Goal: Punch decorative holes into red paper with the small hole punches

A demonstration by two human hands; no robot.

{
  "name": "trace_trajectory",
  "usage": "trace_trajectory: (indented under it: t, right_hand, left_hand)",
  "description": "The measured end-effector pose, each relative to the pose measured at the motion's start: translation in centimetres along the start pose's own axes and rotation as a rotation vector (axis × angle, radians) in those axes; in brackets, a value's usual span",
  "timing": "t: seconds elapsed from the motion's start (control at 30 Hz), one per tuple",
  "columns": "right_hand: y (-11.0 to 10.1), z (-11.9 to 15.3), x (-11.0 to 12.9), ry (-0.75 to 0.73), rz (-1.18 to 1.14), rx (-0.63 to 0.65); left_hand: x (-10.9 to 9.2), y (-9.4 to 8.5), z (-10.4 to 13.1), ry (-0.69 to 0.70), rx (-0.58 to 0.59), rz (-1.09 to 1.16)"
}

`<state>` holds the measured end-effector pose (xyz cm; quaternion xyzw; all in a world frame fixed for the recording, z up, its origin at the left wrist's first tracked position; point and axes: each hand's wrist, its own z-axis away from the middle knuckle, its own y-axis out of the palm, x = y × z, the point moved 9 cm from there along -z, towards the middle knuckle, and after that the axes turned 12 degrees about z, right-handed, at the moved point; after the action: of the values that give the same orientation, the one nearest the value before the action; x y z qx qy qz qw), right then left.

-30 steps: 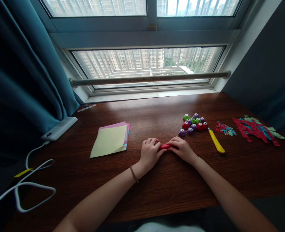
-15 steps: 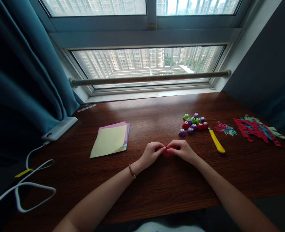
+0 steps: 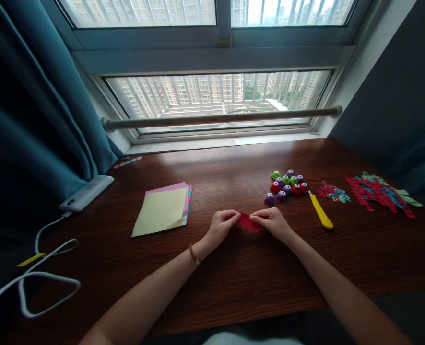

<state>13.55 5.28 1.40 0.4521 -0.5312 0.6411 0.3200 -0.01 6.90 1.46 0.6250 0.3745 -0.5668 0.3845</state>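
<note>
A small red piece of paper (image 3: 249, 222) is stretched between my two hands, low over the brown table. My left hand (image 3: 222, 227) pinches its left end between thumb and fingers. At its upper right edge, my right hand (image 3: 274, 223) pinches it the same way. Beyond my right hand lies a cluster of small purple, green and red pieces with eye-like dots (image 3: 285, 186). A yellow-handled knife (image 3: 320, 211) rests right of them. Stacked coloured paper sheets (image 3: 162, 211), pale yellow on top, lie left of my left hand.
Tiny red and blue paper bits (image 3: 334, 191) and a pile of red, blue and green paper strips (image 3: 381, 194) lie at the right. A white power strip (image 3: 87, 192) with a looped white cable (image 3: 50, 274) is at the left, under the curtain.
The red paper now shows wider and flatter between my hands, and my fingertips are slightly farther apart. The view has shifted slightly.
</note>
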Motion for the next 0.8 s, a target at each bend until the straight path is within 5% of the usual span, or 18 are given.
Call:
trace_trajectory:
  t: [0.07, 0.2, 0.33, 0.4, 0.5, 0.53, 0.67, 0.8]
  right_hand:
    - [0.5, -0.1, 0.0, 0.0, -0.044, 0.063]
    - [-0.4, -0.2, -0.4, 0.01, -0.092, -0.057]
    - [-0.2, -0.3, -0.1, -0.014, -0.115, 0.024]
    - [-3.1, -0.3, 0.1, -0.059, 0.034, -0.15]
    - [-9.4, 1.1, 1.1, -0.162, 0.449, -0.628]
    - [-10.4, 1.3, 1.2, -0.187, 0.577, -0.673]
    - [-11.3, 0.4, -0.6, -0.178, 0.839, -0.576]
    - [-11.5, 0.2, -2.0, -0.082, 0.836, -0.571]
  left_hand:
    - [0.0, -0.3, 0.0, -0.005, -0.033, 0.041]
    - [-0.5, 1.0, 0.0, 0.012, 0.081, 0.035]
    - [-0.4, 1.2, -0.1, 0.002, 0.096, 0.043]
    - [-0.2, 0.4, -0.2, -0.013, 0.024, 0.082]
    - [0.3, -0.4, -0.3, -0.013, -0.034, 0.119]
    - [0.3, -0.5, -0.3, -0.005, -0.04, 0.124]
    - [0.4, -0.9, -0.2, -0.002, -0.082, 0.148]
    - [0.1, -1.3, 0.0, 0.001, -0.15, 0.166]
